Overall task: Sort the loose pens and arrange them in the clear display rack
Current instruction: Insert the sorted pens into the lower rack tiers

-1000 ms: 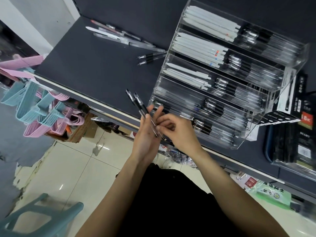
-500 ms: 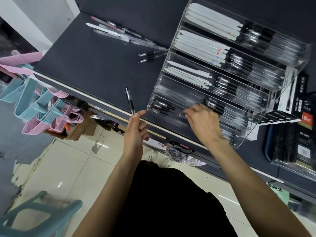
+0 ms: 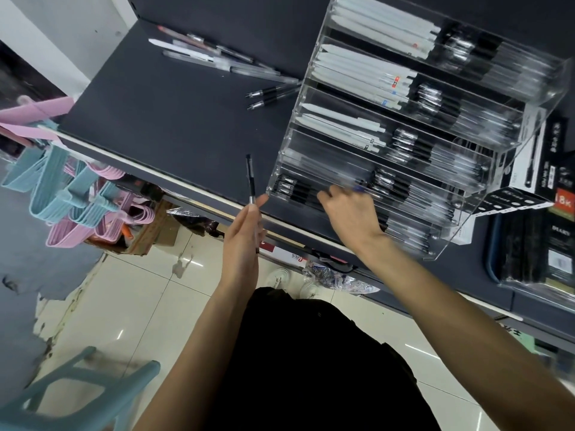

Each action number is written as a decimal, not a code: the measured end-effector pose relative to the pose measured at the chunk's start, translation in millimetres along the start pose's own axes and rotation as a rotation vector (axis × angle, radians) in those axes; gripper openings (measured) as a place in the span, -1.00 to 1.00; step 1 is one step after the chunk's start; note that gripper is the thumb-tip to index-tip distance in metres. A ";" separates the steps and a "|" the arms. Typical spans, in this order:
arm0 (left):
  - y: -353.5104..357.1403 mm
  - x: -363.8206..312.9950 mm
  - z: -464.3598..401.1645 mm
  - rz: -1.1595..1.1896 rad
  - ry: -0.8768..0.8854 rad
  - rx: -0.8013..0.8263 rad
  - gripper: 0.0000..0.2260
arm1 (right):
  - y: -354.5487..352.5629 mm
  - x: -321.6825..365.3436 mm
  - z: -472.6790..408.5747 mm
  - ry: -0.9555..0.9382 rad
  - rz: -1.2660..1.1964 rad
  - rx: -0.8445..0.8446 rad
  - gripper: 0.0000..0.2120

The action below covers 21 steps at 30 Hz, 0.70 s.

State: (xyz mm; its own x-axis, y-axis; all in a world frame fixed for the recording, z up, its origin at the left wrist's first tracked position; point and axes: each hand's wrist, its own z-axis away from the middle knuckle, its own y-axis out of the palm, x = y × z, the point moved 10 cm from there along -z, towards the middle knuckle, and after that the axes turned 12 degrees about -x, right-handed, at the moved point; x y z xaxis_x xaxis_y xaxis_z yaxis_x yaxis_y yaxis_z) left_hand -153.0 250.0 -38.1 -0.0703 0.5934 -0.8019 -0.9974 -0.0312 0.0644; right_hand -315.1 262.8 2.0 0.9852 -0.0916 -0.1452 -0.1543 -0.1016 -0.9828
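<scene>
Left hand off the front edge of the tabletop, fingers nearly straight, thumb pinning one black pen against them; pen stands near upright, tip end over the tabletop edge. Right hand reaches into a low tier of the clear display rack, fingers curled down among the pens there; blurred, so whether it grips one I cannot tell. Rack sits toward the right of the tabletop, tiers stepped, white pens left and black ones right in the upper rows. Loose pens lie near the back edge; two black pens just beside the rack's left wall. Pink and blue hangers hang below the left edge.
</scene>
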 end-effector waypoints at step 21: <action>123.4 -12.0 56.8 -0.716 0.730 0.439 -0.69 | -50.1 -115.7 116.3 0.609 -0.605 -0.372 -0.90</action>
State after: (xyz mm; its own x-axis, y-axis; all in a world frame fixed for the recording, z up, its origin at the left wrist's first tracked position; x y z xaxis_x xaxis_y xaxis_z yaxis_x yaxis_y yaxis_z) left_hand -274.5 284.7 13.2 0.3849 -0.2601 -0.8855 -0.7296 0.5019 -0.4645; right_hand -412.6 393.6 54.8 0.7126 -0.4122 0.5677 0.2542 -0.6025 -0.7565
